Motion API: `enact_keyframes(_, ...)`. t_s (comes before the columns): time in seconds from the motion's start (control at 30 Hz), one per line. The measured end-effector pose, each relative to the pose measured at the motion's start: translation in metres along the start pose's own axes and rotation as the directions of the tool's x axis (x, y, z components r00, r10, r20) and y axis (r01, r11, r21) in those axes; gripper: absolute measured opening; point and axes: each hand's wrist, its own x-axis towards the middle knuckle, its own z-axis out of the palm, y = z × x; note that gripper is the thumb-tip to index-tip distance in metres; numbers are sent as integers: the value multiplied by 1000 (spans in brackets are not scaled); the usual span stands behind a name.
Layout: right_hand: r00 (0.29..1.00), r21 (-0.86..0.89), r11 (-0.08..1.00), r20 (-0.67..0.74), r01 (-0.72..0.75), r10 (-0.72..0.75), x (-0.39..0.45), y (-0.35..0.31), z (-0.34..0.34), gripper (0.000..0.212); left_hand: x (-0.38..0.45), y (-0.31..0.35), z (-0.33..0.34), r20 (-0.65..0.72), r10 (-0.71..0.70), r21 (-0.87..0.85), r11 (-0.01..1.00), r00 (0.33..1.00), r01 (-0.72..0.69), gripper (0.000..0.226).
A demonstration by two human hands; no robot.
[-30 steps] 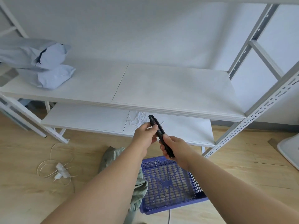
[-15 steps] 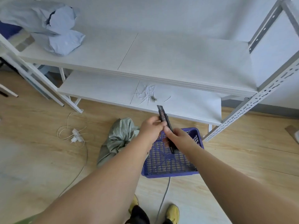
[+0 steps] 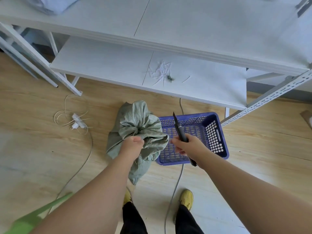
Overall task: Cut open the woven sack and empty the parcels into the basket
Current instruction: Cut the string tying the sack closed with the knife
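left hand [image 3: 132, 146] clamped on woven sack [image 3: 135, 130] neck | right hand [image 3: 187, 146] gripping utility knife [image 3: 179, 130], blade up | basket [image 3: 217, 132] touching sack's right | bare floor [image 3: 33, 149] left

Grey-green woven sack [image 3: 135, 125]; blue-purple basket [image 3: 217, 132] with a perforated grid; black knife [image 3: 179, 130]; white shelf [image 3: 109, 65]; light wood-grain floor [image 3: 33, 149]; yellow shoes [image 3: 186, 198].

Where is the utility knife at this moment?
In the head view the utility knife is in the right hand, blade pointing up over the purple basket, just right of the green woven sack.
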Motion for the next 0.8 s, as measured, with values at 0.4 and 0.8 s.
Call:
enact_keyframes(0.4, 979, 105, 989, -167, -103, 120, 65, 52, 131, 25, 83, -78, -69, 86, -25, 271, 962, 996, 1, 39)
enact_keyframes(0.8, 928, -87, 996, -374, -30, -4, 176, 144, 139, 24, 178, -145, 66, 188, 375, 473, 776, 908, -418, 68)
